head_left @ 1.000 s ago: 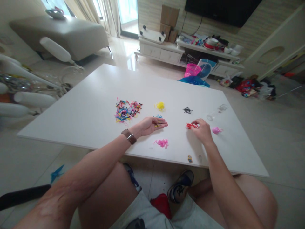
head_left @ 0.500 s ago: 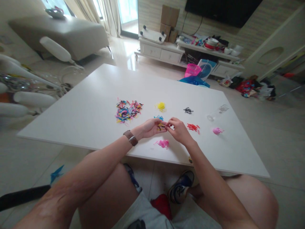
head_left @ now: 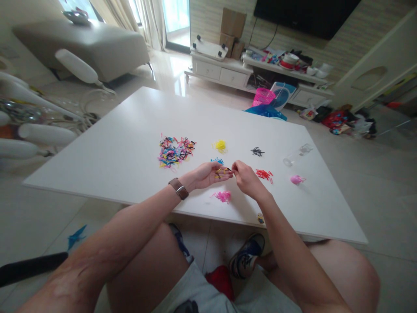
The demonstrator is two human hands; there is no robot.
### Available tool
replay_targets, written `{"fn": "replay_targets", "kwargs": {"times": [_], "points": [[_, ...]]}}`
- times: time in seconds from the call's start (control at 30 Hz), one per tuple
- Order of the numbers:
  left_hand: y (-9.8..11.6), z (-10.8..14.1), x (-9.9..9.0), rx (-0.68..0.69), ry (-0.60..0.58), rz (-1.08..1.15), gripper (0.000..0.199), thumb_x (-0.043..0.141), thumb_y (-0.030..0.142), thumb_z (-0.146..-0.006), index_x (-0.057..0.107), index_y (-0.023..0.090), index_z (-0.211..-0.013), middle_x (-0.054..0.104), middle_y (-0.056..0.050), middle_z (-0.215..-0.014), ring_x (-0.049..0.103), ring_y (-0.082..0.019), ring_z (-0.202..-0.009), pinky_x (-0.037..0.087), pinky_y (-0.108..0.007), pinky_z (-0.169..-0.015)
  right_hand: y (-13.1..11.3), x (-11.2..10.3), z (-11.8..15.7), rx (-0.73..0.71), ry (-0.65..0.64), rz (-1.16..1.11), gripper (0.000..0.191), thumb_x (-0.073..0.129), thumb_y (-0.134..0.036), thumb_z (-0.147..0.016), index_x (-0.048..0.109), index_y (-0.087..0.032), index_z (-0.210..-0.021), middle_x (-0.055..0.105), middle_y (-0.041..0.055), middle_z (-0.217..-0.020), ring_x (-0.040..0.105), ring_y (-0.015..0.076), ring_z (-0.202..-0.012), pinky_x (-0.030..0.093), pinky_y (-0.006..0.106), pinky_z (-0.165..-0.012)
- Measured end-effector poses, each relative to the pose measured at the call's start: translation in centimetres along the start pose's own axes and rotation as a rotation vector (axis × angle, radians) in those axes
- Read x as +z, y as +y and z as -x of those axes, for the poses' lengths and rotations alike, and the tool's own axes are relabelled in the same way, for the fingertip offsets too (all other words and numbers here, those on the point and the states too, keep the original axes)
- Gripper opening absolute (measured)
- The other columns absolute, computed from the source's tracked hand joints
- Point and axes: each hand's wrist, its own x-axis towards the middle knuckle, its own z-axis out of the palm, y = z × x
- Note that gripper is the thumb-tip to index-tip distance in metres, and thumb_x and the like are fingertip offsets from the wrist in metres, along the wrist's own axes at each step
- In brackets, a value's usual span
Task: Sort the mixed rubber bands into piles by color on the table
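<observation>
My left hand [head_left: 208,174] is palm up above the white table [head_left: 124,143], with several small yellow and black bands [head_left: 221,172] lying on its palm and fingers. Beside its fingertips, my right hand [head_left: 243,176] pinches a small dark band [head_left: 229,169]. A mixed-colour pile [head_left: 176,152] lies to the left. Around my hands are small piles of yellow bands [head_left: 220,145], blue bands [head_left: 217,161], black bands [head_left: 257,151], red bands [head_left: 263,174] and pink bands [head_left: 223,197].
A clear container [head_left: 296,155] and a pink object [head_left: 297,179] are on the table's right side. A small sticker-like item [head_left: 260,218] sits at the near edge. White chairs [head_left: 76,66] stand at the left.
My right hand has moved slightly right, away from my left palm, with a dark band at its fingertips. The left fingers look a little straighter.
</observation>
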Motion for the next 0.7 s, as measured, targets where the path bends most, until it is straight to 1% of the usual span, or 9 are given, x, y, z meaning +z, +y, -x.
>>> {"fn": "replay_targets", "kwargs": {"times": [0.07, 0.2, 0.3, 0.4, 0.53, 0.7], "points": [[-0.1, -0.1, 0.1, 0.022, 0.020, 0.006, 0.022, 0.045, 0.005, -0.091, 0.067, 0.005, -0.091, 0.073, -0.018, -0.096, 0.072, -0.018, -0.092, 0.054, -0.029, -0.093, -0.4, -0.1, 0.1, 0.000, -0.009, -0.052, 0.015, 0.045, -0.008, -0.085, 0.049, -0.021, -0.082, 0.058, 0.0024, -0.079, 0.054, 0.0177, -0.074, 0.041, 0.029, -0.069], [-0.3, -0.3, 0.3, 0.073, 0.073, 0.004, 0.019, 0.048, 0.002, -0.090, 0.066, 0.006, -0.085, 0.071, -0.014, -0.086, 0.069, -0.015, -0.081, 0.056, -0.027, -0.087, -1.5, -0.1, 0.0, -0.031, -0.006, -0.135, 0.010, 0.049, -0.013, -0.088, 0.055, -0.021, -0.086, 0.064, 0.0019, -0.082, 0.058, 0.0165, -0.076, 0.043, 0.028, -0.071], [-0.4, -0.3, 0.5, 0.106, 0.096, 0.038, 0.024, 0.045, 0.005, -0.092, 0.064, 0.009, -0.077, 0.068, -0.010, -0.078, 0.065, -0.013, -0.071, 0.056, -0.025, -0.078, -2.3, 0.3, -0.3, -0.001, 0.021, -0.167, 0.007, 0.055, -0.014, -0.086, 0.059, -0.020, -0.087, 0.066, 0.0022, -0.082, 0.060, 0.0163, -0.076, 0.045, 0.028, -0.072], [-0.5, -0.3, 0.8, 0.145, 0.111, 0.065, 0.030, 0.044, 0.010, -0.094, 0.061, 0.011, -0.071, 0.064, -0.008, -0.071, 0.061, -0.013, -0.064, 0.054, -0.025, -0.067, -2.9, 1.1, -0.6, 0.043, 0.051, -0.191, 0.006, 0.058, -0.014, -0.084, 0.061, -0.019, -0.086, 0.067, 0.0015, -0.080, 0.060, 0.0157, -0.074, 0.045, 0.028, -0.071], [-0.5, -0.1, 1.2, 0.144, 0.099, 0.047, 0.034, 0.042, 0.015, -0.096, 0.062, 0.010, -0.068, 0.063, -0.008, -0.069, 0.058, -0.013, -0.060, 0.049, -0.024, -0.060, -3.2, 2.3, -1.0, 0.089, 0.079, -0.152, 0.009, 0.060, -0.012, -0.081, 0.059, -0.020, -0.083, 0.065, -0.0002, -0.075, 0.059, 0.0152, -0.069, 0.043, 0.027, -0.067], [-0.5, 0.1, 1.5, 0.161, 0.064, 0.025, 0.024, 0.052, 0.014, -0.090, 0.062, 0.011, -0.067, 0.061, -0.005, -0.067, 0.058, -0.012, -0.061, 0.047, -0.023, -0.060, -3.0, 2.9, -1.3, 0.105, 0.054, -0.140, 0.017, 0.060, -0.007, -0.076, 0.057, -0.022, -0.083, 0.065, -0.0006, -0.074, 0.060, 0.0161, -0.068, 0.044, 0.028, -0.066]]}}
